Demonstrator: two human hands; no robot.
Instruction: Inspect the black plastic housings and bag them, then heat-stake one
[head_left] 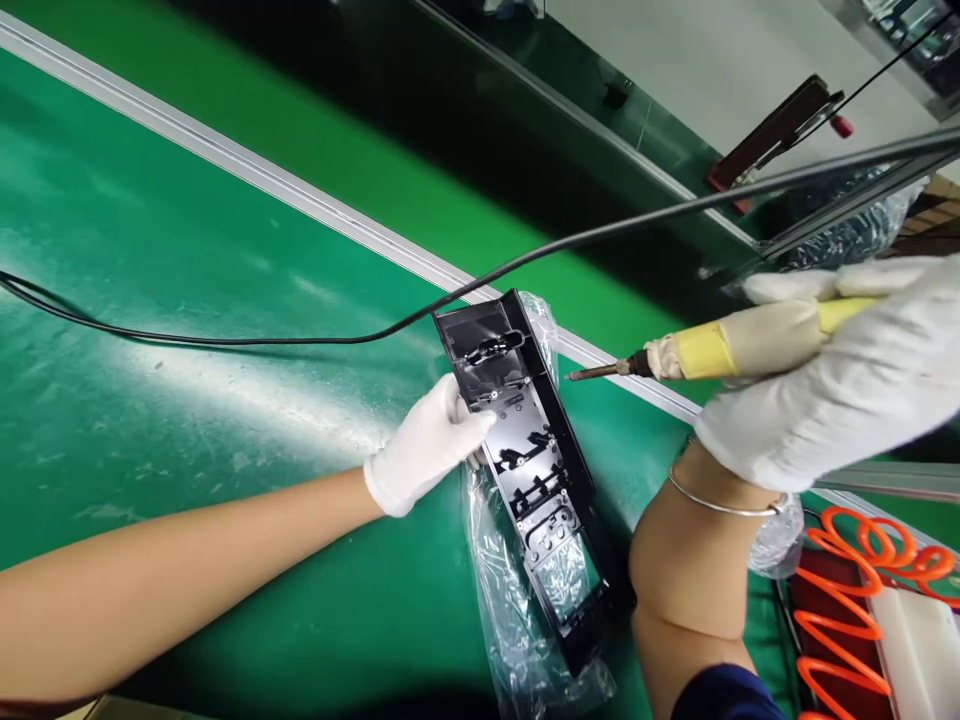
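My left hand (435, 440), in a white glove, is closed on the left edge of a black plastic housing (544, 440), thumb over the rim. The long, tray-like housing is tilted, with its inside facing me; ribs, posts and openings show in it. Clear plastic film (499, 590) lies under and beside it on the green work surface. In my gloved right hand (832, 380) is a soldering iron (701, 352) with a yellow, tape-wrapped handle. Its metal tip points left, just off the housing's right side, apart from it. The glove hides the handle's rear end.
A black cable (570, 243) stretches across the view above the housing. Behind it runs a metal rail (247, 160). An orange coiled hose (840, 600) sits at the lower right by a white block (919, 640). A dark red stand (780, 130) rises at the upper right.
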